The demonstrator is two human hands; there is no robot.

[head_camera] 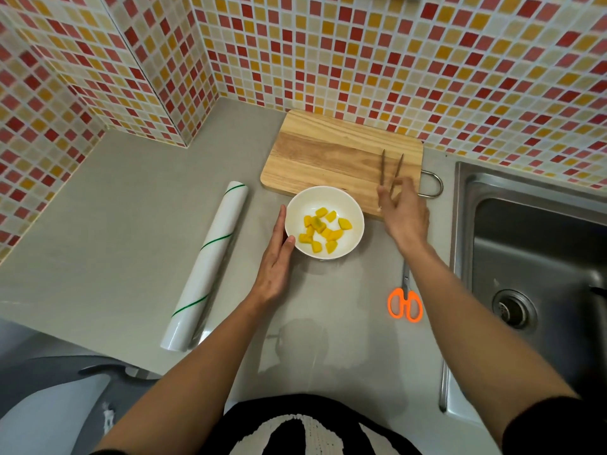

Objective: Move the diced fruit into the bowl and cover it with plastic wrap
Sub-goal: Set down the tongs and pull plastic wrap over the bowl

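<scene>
Closest to you, your two bare forearms reach forward over the grey surface (131,205). Just right of your right forearm, orange-handled scissors (405,303) lie flat on the surface, blades pointing away from you. On the far left, a white roll of plastic wrap (207,264) with thin green stripes lies on its side at a slant, well apart from everything else.

Further out, your left hand (274,261) is relaxed and flat, fingers straight, its thumb side touching the near-left rim of the white bowl (295,205) without gripping it. That bowl sits on the surface, just in front of the cutting board, and the diced fruit (323,229) is already inside it: a loose heap of yellow chunks.

Beyond the bowl, your right hand (405,211) hovers over the right end of the wooden cutting board (322,152). Its fingers are spread and slack around the near ends of a pair of brown chopsticks (391,169); you cannot tell whether it grips them or has let go. The sticks point away from you in a narrow V. To your right lies the steel sink (525,257), and mosaic tile walls (361,60) rise behind.
</scene>
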